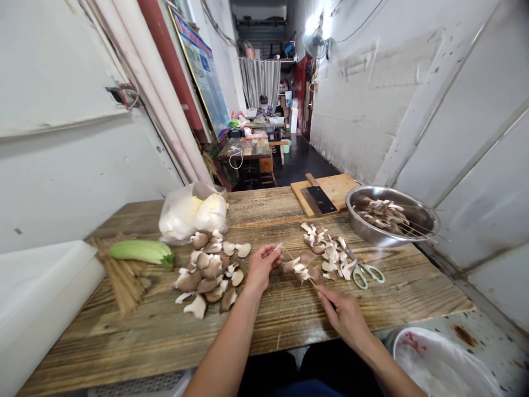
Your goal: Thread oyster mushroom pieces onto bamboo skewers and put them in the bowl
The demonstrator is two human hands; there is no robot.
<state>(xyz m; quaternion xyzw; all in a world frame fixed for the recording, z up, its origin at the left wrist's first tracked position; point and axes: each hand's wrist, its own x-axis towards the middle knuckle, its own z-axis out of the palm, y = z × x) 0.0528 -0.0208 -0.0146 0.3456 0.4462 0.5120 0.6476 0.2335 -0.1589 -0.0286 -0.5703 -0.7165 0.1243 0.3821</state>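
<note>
The right hand (344,313) is pinching the lower end of a thin skewer (313,284) between thumb and fingers, while the left hand (263,266) is pressing thumb and forefinger together near the upper end, apparently on a small pale piece; whether those fingertips are also gripping the stick, I cannot tell. The skewer is slanting between the two hands above the table, and threaded mushroom pieces (301,268) are sitting along its middle. Just to the left, a loose mushroom pile (210,269) is spreading over the wooden table (264,218), brown caps and white stems showing. To the right of the skewer, a smaller mushroom heap (330,253) is lying beside scissors (360,266) with pale green handles, which are touching its edge. Farther out on the right, a metal bowl (372,234) is holding loaded skewers (384,214), their bare ends poking over the rim. Next to it, a cleaver (319,199) is resting on a cutting board (339,186). Behind the left pile, a clear bag (194,212) is enclosing pale cabbages, and farther left a green gourd (140,251) is lying across a fan of bare sticks (124,286).
</note>
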